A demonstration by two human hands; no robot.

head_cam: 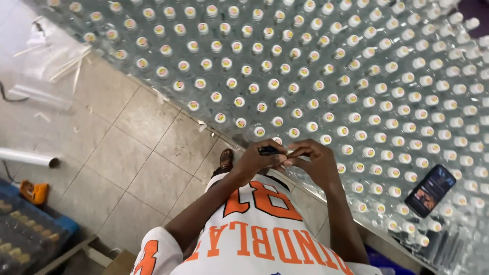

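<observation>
Hidden and cut-off parts

Small dark object point(268, 150) mostly covered by both hands' fingers; kind unclear. Bottle field point(356, 76) runs past the top and right edges.

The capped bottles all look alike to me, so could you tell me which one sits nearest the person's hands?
The bottle at the near edge of the block, directly above the left hand; only its cap shows past the fingers, while the others stand farther off.

I see a wide field of clear plastic bottles with white caps point(326, 76) packed cap-up in shrink wrap. A black smartphone with a lit screen point(430, 190) lies on top of them at right. On the beige tiled floor point(127, 153) lie a white plastic film roll point(28, 157), loose clear plastic sheeting point(48, 56) and an orange tool point(34, 192).
</observation>
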